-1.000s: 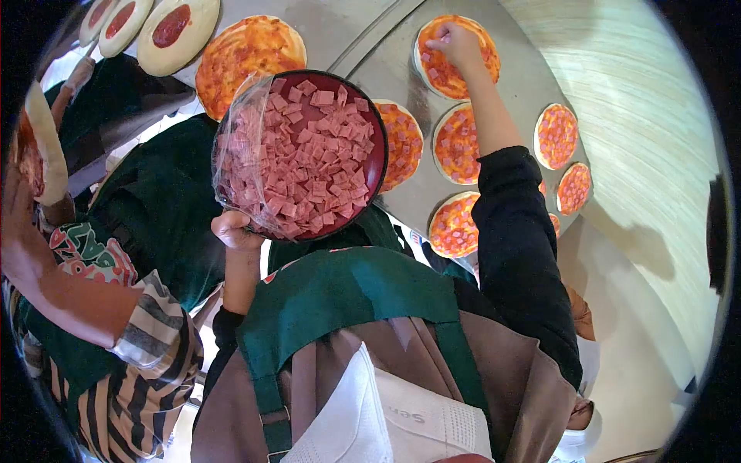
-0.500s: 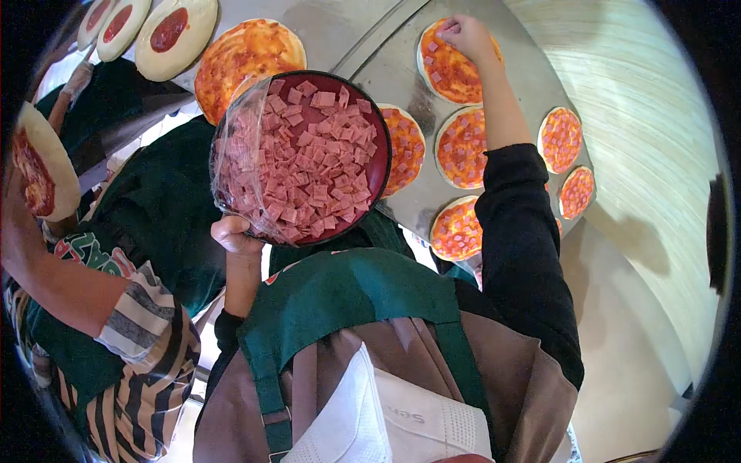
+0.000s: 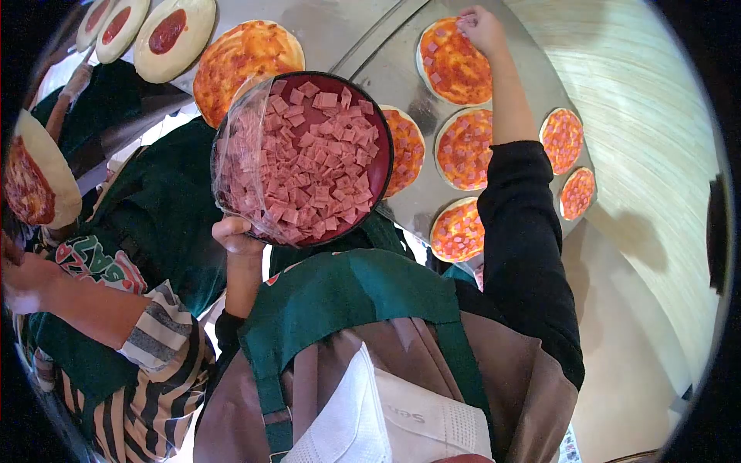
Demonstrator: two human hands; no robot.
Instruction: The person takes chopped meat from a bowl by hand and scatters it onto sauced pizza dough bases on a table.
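Note:
My left hand (image 3: pixel 238 235) grips the near rim of a round, dark-edged bowl (image 3: pixel 377 154) with a red inside. Small pink squares of diced ham (image 3: pixel 324 166) fill much of it, and clear plastic wrap (image 3: pixel 238 162) covers its left side. My right hand (image 3: pixel 480 29) is above the upper right edge of a sauced pizza base (image 3: pixel 459 65), fingers closed and pointing down-left. Whatever those fingers hold is hidden. A few ham squares lie on that base, mostly near its left and upper edges.
More ham-topped pizzas (image 3: pixel 465 148) lie around on the metal table (image 3: pixel 532 85). A sauced base (image 3: pixel 251 58) sits beyond the bowl. Plain dough rounds with sauce spots (image 3: pixel 174 35) are at upper left. Beside me, a co-worker's striped sleeve (image 3: pixel 158 332) is near a tilted sauced dough round (image 3: pixel 38 174).
My right hand has shifted right and slightly up across the pizza base. The bowl has barely moved. The co-worker's arm on the left has moved down, away from the tilted dough round.

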